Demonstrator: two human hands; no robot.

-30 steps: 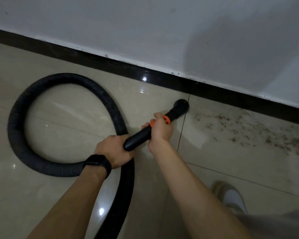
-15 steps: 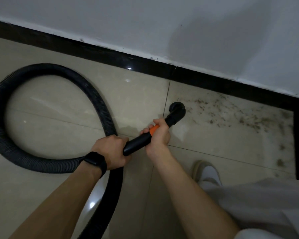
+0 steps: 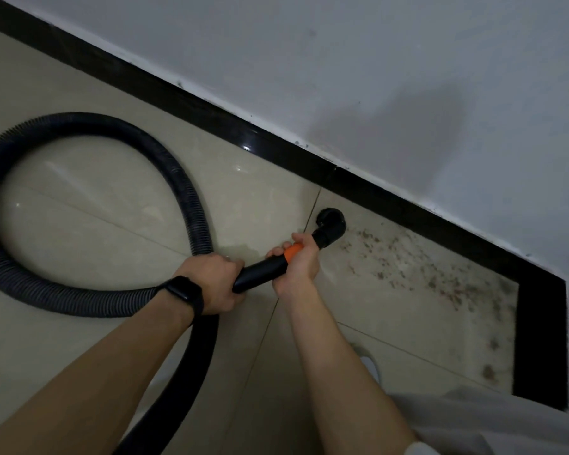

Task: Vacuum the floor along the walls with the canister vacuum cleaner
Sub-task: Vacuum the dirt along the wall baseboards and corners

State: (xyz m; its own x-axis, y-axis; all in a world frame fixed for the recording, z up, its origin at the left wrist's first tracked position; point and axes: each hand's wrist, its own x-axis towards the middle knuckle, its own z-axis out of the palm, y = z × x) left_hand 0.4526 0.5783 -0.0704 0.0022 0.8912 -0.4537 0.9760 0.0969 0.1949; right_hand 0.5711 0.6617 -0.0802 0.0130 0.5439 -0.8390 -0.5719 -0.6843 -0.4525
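Beige tiles meet a black skirting; your left hand grips the rear of the wand, your right hand wraps its orange collar; hold the nozzle, down near the skirting, flat; sweep slowly into the dirt on its right.

Left hand, right hand, wand (gripped)

Glossy beige tile floor meets a black skirting. A ribbed black hose lies in a loop near the skirting. Dark crumbs of dirt are strewn just beside it, reaching into its corner.
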